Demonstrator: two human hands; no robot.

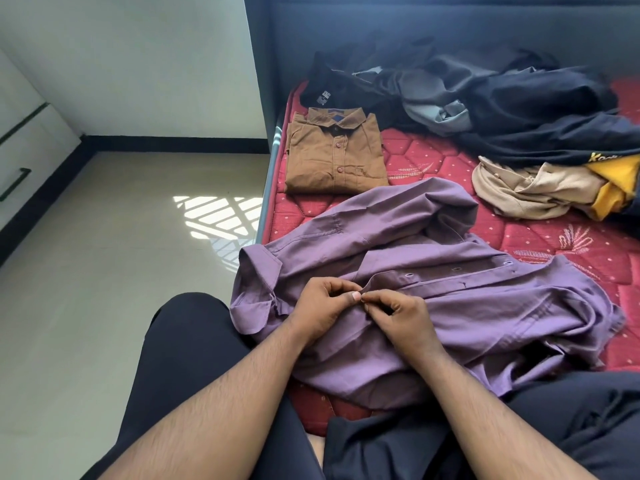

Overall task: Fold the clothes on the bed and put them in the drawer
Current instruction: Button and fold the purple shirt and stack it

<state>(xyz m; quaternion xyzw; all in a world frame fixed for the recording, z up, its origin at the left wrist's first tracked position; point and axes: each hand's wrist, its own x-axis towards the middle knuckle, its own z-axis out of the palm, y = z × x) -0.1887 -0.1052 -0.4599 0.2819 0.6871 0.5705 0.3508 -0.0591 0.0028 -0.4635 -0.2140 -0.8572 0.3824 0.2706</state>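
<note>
Rumpled purple shirt [433,306], pinched placket.

Bare forearms and dark trousers, seen from above

No sleeves are seen on either forearm; both are bare and covered with dark hair from the lower frame edge up to the wrists. The left hand [320,306] and right hand [398,315] are ungloved, with no rings or watch to be seen, and a short, trimmed thumbnail is shown on the left. Black trousers [194,344] of plain, smooth fabric are worn, seen below and to either side of the hands.
</note>
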